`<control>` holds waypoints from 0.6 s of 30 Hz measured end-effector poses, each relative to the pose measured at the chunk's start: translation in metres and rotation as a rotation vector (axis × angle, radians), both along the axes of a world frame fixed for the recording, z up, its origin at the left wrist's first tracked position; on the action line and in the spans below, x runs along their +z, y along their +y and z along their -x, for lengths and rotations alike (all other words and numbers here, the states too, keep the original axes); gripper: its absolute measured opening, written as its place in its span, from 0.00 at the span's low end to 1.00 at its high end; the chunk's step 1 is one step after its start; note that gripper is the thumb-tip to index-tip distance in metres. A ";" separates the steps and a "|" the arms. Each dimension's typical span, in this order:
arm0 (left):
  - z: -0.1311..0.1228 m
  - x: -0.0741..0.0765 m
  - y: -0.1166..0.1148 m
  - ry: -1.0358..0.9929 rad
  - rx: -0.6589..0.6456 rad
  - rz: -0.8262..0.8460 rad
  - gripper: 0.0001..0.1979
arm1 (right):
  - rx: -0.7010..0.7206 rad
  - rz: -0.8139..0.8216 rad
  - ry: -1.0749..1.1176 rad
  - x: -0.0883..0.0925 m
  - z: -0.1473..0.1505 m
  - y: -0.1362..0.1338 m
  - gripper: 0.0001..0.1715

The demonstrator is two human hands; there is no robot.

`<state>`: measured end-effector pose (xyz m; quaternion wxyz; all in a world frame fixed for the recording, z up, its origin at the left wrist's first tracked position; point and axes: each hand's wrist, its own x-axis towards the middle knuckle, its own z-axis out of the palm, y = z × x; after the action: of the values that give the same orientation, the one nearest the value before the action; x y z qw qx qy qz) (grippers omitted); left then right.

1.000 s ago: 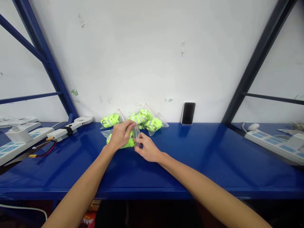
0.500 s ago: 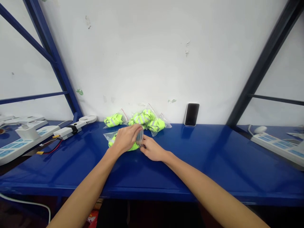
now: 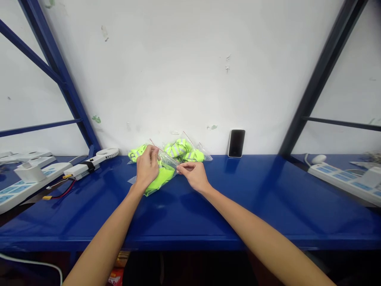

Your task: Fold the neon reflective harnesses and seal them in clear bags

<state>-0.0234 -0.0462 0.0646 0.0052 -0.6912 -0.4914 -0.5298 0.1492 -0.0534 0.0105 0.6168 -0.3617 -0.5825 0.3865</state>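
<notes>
A clear zip bag with a folded neon-yellow item (image 3: 161, 178) lies between my hands on the blue table (image 3: 208, 222). The fingers of my left hand (image 3: 147, 167) are closed on the bag's upper left edge. At its right corner my right hand (image 3: 194, 174) pinches the bag's rim between thumb and fingers. Behind them, against the wall, are more bagged yellow items with silver stripes: one at the left (image 3: 136, 152), partly hidden by my left hand, one in the middle (image 3: 179, 147) and one beside it (image 3: 195, 155).
A phone (image 3: 237, 143) leans upright on the wall. At the left are a small white fan (image 3: 107, 152), a power strip (image 3: 56, 169) and a red-black cable (image 3: 70, 187). Another power strip (image 3: 345, 182) is at the right. Blue and dark frame posts flank the table.
My hands have moved apart, the left one to the left, the right one slightly up. The bag's mouth is now stretched between them, and more of the yellow item shows. The view has shifted slightly.
</notes>
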 end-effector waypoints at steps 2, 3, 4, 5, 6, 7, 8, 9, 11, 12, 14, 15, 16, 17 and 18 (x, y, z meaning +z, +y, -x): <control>-0.001 -0.001 0.000 -0.007 0.022 -0.017 0.12 | 0.018 0.005 0.034 0.000 0.000 0.000 0.13; -0.001 -0.002 0.000 -0.008 0.031 -0.026 0.12 | 0.034 0.009 0.047 0.001 0.000 0.000 0.13; -0.002 -0.003 0.001 -0.007 0.038 -0.035 0.13 | 0.053 0.016 0.055 0.002 -0.001 -0.001 0.14; -0.002 -0.003 0.000 -0.008 0.045 -0.041 0.13 | 0.069 0.023 0.059 0.002 -0.002 -0.001 0.15; -0.002 -0.004 0.000 -0.010 0.053 -0.042 0.13 | 0.082 0.029 0.056 0.003 -0.004 -0.001 0.15; -0.002 -0.004 0.000 -0.011 0.059 -0.040 0.13 | 0.093 0.033 0.044 0.003 -0.005 -0.001 0.16; -0.003 -0.004 0.000 -0.011 0.062 -0.033 0.13 | 0.103 0.033 0.026 0.003 -0.006 -0.001 0.16; -0.004 -0.004 0.000 -0.005 0.061 -0.025 0.13 | 0.112 0.032 0.007 0.003 -0.008 0.000 0.16; -0.005 -0.005 0.000 0.016 0.057 -0.017 0.13 | 0.128 0.033 -0.025 0.003 -0.011 0.000 0.17; -0.006 -0.006 0.000 0.029 0.054 -0.018 0.13 | 0.136 0.039 -0.038 0.002 -0.013 0.001 0.17; -0.007 -0.008 0.000 0.053 0.053 -0.029 0.14 | 0.142 0.057 -0.065 0.002 -0.015 0.001 0.17; -0.007 -0.009 0.001 0.061 0.053 -0.033 0.14 | 0.140 0.068 -0.073 0.002 -0.016 0.002 0.16; -0.008 -0.010 0.001 0.066 0.051 -0.034 0.14 | 0.138 0.084 -0.072 0.002 -0.017 0.002 0.17; -0.008 -0.011 0.002 0.071 0.047 -0.032 0.14 | 0.140 0.103 -0.065 0.002 -0.018 0.003 0.18; -0.008 -0.012 0.003 0.076 0.045 -0.029 0.14 | 0.147 0.124 -0.056 0.002 -0.019 0.003 0.21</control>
<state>-0.0152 -0.0436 0.0523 0.0459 -0.6997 -0.4984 -0.5099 0.1681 -0.0499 0.0129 0.5467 -0.3664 -0.5993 0.4557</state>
